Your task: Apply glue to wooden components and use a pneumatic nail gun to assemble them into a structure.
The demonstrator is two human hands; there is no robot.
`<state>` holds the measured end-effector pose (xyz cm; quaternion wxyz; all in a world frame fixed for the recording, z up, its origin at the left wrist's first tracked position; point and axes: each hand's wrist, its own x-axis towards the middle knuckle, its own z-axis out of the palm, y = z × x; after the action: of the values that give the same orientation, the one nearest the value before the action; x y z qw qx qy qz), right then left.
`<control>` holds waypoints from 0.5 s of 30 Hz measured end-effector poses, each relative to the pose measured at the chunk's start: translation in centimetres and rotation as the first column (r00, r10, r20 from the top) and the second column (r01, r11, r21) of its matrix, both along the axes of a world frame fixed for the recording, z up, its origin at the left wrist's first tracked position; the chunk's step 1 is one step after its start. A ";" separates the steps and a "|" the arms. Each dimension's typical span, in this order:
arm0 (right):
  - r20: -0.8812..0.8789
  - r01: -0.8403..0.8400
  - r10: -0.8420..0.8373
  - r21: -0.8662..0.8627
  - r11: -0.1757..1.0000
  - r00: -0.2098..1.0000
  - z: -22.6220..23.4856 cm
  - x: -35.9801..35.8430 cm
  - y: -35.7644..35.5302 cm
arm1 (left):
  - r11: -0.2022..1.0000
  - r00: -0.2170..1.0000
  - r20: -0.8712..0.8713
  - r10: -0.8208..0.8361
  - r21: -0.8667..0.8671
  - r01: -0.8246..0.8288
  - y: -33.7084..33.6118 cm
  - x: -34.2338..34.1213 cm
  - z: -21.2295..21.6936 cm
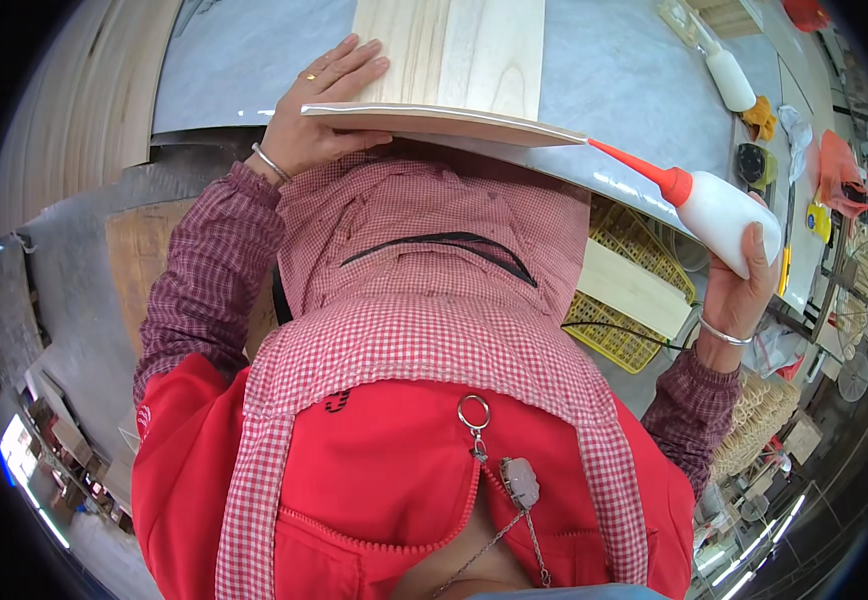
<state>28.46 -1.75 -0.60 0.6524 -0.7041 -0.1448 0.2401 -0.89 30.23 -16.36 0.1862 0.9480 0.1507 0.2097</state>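
My left hand [332,105] grips the left end of a thin wooden board [474,128], its fingers over the far side and its thumb below. A white line of glue [404,106] runs along the board's upper long edge. In my right hand [746,275] is a white squeeze bottle [729,220] with a long red nozzle [644,168], lying tilted toward the left. The nozzle's tip touches or nearly touches the right end of the board's edge. Beyond the held board, pale wooden boards [449,55] lie on the grey worktable [634,85].
A stack of wooden planks [84,110] stands at the left. Another white bottle [729,78] and an orange cloth [759,120] lie at the far right of the table. Below the table's right side sits a yellow plastic crate [619,335] with a pale board [634,288] across it.
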 end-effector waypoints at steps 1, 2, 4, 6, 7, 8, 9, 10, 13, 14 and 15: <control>0.003 0.006 -0.006 0.008 1.000 1.000 -0.3 0.1 -0.2 | 1.000 1.000 0.000 -0.007 -0.002 0.007 -0.1 0.2 0.2; -0.070 0.051 -0.047 0.060 0.997 0.996 -0.8 0.1 -0.3 | 1.000 1.000 0.001 -0.013 -0.003 0.013 -0.2 0.2 0.6; -0.192 0.162 -0.129 0.166 0.973 0.973 -1.4 0.5 0.0 | 1.000 1.000 -0.003 -0.029 -0.005 0.029 -0.2 0.3 1.0; -0.291 0.242 -0.163 0.260 0.935 0.943 -2.1 1.3 0.6 | 0.998 0.999 -0.013 -0.038 -0.045 0.037 -0.4 -0.2 1.2; -0.325 0.267 -0.165 0.300 0.916 0.931 -2.5 1.9 0.9 | 0.996 0.999 -0.002 -0.047 -0.074 0.047 -0.6 -0.6 1.4; -0.301 0.274 -0.175 0.330 0.903 0.937 -3.3 2.9 1.0 | 0.997 0.997 0.027 -0.066 -0.049 0.067 -0.8 -0.7 1.7; -0.293 0.320 -0.225 0.333 0.887 0.929 -4.3 4.1 1.0 | 0.997 0.999 0.011 -0.045 -0.057 0.045 -1.0 -1.0 2.1; -0.294 0.365 -0.271 0.336 0.868 0.916 -5.4 5.0 1.2 | 0.998 1.000 -0.012 -0.020 -0.063 0.020 -1.3 -1.5 2.5; -0.230 0.353 -0.277 0.431 0.831 0.933 -6.6 6.6 2.2 | 0.999 0.998 0.033 -0.045 -0.017 0.045 -1.7 -3.0 4.4; -0.230 0.332 -0.251 0.465 0.821 0.940 -6.5 6.0 2.8 | 0.999 0.999 0.019 -0.038 -0.019 0.038 -2.2 -4.3 5.5; -0.229 0.312 -0.225 0.497 0.810 0.947 -6.4 5.4 3.3 | 0.999 1.000 0.003 -0.031 -0.022 0.031 -2.7 -5.5 6.5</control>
<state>33.90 1.50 -7.00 0.8570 -0.4898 -0.0512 0.1517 -6.40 27.52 -9.86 0.2002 0.9477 0.1382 0.2066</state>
